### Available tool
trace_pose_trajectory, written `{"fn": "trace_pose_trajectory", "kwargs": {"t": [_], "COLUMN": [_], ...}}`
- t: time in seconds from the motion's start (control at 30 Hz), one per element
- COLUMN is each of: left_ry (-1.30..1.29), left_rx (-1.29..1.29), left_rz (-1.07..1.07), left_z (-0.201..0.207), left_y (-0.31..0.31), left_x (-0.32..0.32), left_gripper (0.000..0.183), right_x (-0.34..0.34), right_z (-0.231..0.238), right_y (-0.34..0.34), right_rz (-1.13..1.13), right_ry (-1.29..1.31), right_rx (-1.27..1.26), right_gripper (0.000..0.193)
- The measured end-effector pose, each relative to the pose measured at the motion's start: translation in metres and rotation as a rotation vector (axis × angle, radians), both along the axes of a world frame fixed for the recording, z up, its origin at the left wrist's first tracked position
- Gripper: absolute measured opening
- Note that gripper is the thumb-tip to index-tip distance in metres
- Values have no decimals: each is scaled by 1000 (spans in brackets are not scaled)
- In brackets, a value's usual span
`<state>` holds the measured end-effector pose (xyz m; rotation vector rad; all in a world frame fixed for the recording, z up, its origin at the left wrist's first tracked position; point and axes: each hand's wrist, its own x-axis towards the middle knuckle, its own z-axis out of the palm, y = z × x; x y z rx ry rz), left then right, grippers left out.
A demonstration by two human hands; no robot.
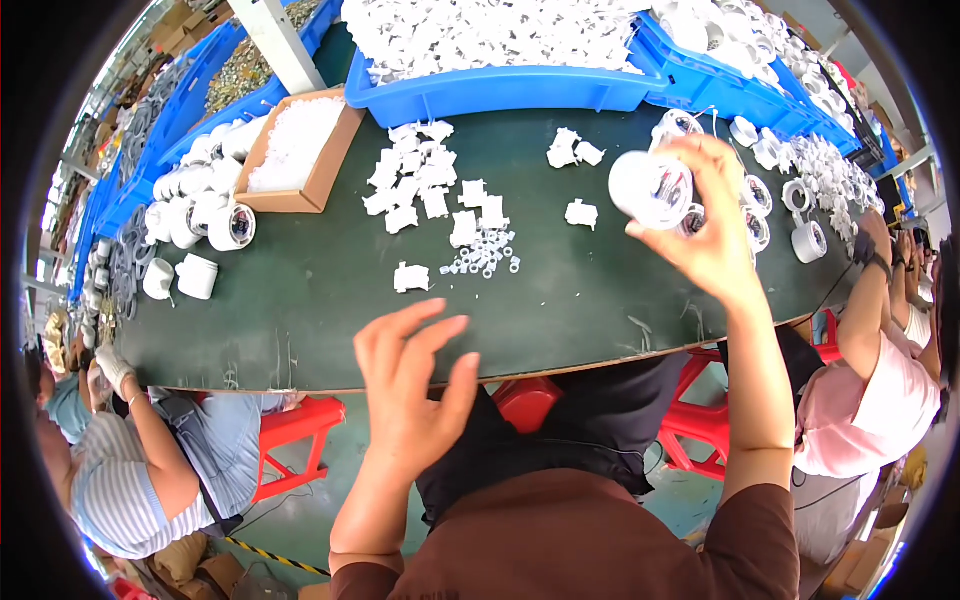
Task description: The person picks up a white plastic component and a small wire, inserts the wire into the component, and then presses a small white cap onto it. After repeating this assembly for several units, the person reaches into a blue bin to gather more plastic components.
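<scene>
From where I stand, the white cup (640,190) is up in the right hand (718,235), above the right half of the counter (330,310). That hand's fingers and thumb are curled on it, and its open end faces right, toward the palm, so its axis looks to run roughly sideways. The left hand (405,395) hangs over the counter's near edge, fingers spread wide, holding nothing. From there the cup lies rightward and toward the far edge, well apart. Nearer to those left fingers, just beyond their tips, sits 1 small white bracket (411,278).
</scene>
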<state>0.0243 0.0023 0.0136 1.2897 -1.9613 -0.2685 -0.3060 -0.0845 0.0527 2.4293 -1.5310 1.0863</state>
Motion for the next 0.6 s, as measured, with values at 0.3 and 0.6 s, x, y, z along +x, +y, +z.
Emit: {"fn": "trace_pose_trajectory", "kwargs": {"t": [0.3,0.6], "left_ry": [407,441], "left_rx": [357,320], "left_rz": [-316,-326], "left_z": [-2,-7], "left_y": [-1,-12], "left_x": [-22,-35], "left_gripper": [45,55], "right_x": [40,98], "right_z": [-24,-52], "right_y": [52,82], "right_rz": [280,581], "right_ry": [-318,-681], "right_rx": [283,554], "right_gripper": [71,79]}}
